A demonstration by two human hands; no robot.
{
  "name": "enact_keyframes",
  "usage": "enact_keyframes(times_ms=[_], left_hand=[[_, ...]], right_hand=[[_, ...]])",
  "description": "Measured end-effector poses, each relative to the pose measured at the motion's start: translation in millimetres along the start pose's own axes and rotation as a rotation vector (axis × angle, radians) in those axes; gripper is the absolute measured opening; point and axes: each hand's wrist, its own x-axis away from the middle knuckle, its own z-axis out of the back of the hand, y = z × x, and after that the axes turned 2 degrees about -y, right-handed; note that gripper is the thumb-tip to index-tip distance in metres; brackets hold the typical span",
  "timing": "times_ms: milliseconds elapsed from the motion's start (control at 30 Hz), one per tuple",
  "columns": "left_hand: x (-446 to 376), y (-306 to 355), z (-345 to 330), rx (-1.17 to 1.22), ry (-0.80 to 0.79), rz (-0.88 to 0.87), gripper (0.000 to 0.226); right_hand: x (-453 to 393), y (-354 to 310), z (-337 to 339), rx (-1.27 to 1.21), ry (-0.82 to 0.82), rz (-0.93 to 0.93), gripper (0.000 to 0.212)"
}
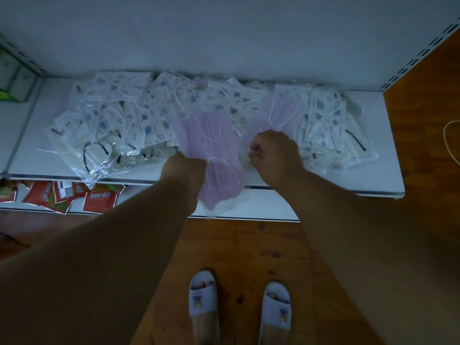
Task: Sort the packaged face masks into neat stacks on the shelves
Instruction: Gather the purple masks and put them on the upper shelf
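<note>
Head view, looking down: your left hand [185, 170] curls its grip round the near end of a stack of lilac packaged masks [214, 158] that overhangs the front edge of the white shelf [388, 155]. Your right hand [276, 150] pinches a clear packet edge just beside that stack. Printed mask packets [129, 113] lie heaped toward the left end, more toward the right end [328, 120]. Risk: slick film may let the overhanging stack fan out and slide onto the wooden floor [249, 257], or drag neighbouring packets over the edge.
</note>
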Motion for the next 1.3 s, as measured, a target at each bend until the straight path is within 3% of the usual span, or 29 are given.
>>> enact_keyframes(times_ms=[167,267,367,433,533,667,767,833,900,1000,1067,1133,1200,1300], left_hand=[[-1.1,-2.3,11.4,-0.008,0.010,0.006,0.031],[6.0,-5.2,8.0,-0.035,-0.007,0.011,0.040],[20.6,-1.3,1.1,0.123,-0.072,0.108,0.035],[27.3,3.2,-3.4,0.299,-0.141,0.202,0.038],[29.7,2.3,-6.6,0.380,-0.180,0.244,0.043],[38.7,-5.5,-4.1,0.066,-0.180,0.059,0.029],[60.5,-5.6,5.7,0.042,-0.266,0.020,0.040],[64.9,-13.6,10.5,0.084,-0.276,0.017,0.032],[72.8,-22.7,14.2,0.128,-0.248,0.033,0.016],[93.4,-39.4,12.8,0.105,-0.232,-0.046,0.005],[115.3,-47.9,12.8,0.150,-0.225,-0.060,0.002],[143.0,-50.0,15.0,0.250,-0.265,-0.048,0.024],[173.9,-50.1,21.3,0.323,-0.288,-0.043,0.042],[230.8,-42.6,36.4,0.394,-0.262,-0.017,0.024]], right_hand=[[25.9,-25.0,13.7,-0.806,0.179,-0.334,0.011],[40.4,-51.5,27.9,-1.123,0.115,-0.467,0.012],[55.9,-65.8,34.7,-1.097,-0.167,-0.385,0.002],[65.6,-67.3,37.2,-1.069,-0.291,-0.311,0.015],[71.3,-61.5,34.5,-0.864,-0.254,-0.254,0.026],[84.5,-57.3,32.8,-0.633,-0.072,-0.206,0.019],[97.2,-57.6,30.3,-0.603,-0.103,-0.289,0.072],[104.0,-59.3,30.5,-0.738,-0.108,-0.381,0.104],[112.8,-58.6,31.1,-0.913,-0.126,-0.470,0.113],[130.5,-57.1,38.0,-1.009,-0.138,-0.553,0.093],[145.6,-54.2,45.9,-1.025,-0.096,-0.560,0.059],[165.5,-52.8,63.3,-1.186,-0.099,-0.606,0.032],[189.0,-52.9,87.5,-1.406,-0.143,-0.673,0.024],[227.2,-58.9,132.0,-1.572,-0.209,-0.717,0.023]])
